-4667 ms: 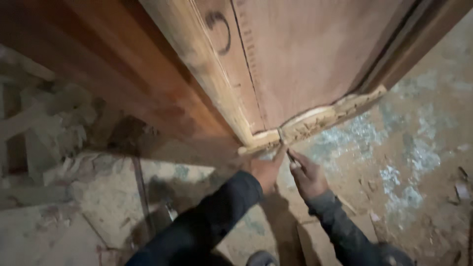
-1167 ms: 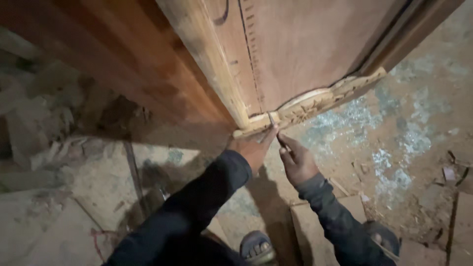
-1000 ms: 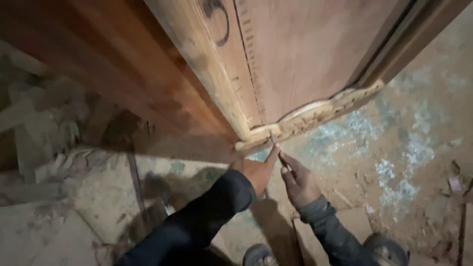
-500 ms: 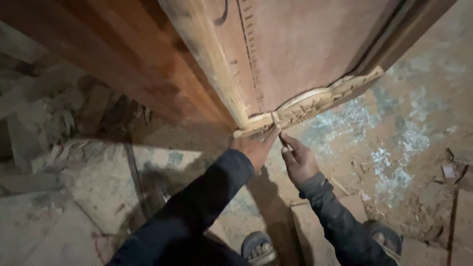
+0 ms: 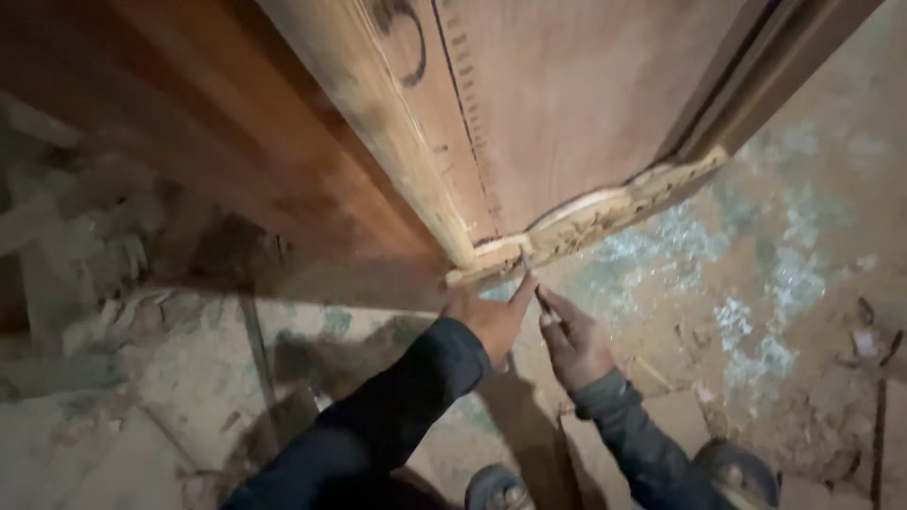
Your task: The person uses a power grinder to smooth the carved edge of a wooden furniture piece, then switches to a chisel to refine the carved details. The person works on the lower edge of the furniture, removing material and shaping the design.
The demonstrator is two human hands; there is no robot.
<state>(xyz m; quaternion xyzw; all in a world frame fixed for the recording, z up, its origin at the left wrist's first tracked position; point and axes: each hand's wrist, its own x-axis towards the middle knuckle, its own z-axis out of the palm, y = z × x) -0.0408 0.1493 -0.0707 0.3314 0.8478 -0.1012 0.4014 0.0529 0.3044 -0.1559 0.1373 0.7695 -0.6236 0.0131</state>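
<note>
A large wooden door panel [image 5: 567,104] stands upright before me, with a pale carved moulding [image 5: 605,212] along its bottom rail. My left hand [image 5: 491,316] reaches up to the moulding's left end at the corner, its forefinger touching the wood. Beside it, my right hand [image 5: 576,345] grips a thin dark tool [image 5: 543,300] pointed at the same corner. Both arms wear dark sleeves.
Reddish planks [image 5: 189,142] lean at the left. Wood scraps and shavings [image 5: 94,274] litter the dusty floor on the left. Patchy concrete floor [image 5: 775,293] lies to the right. My sandalled foot [image 5: 496,489] shows at the bottom.
Both hands stay at the moulding's left corner with small shifts. The view has wobbled slightly; nothing was let go or picked up.
</note>
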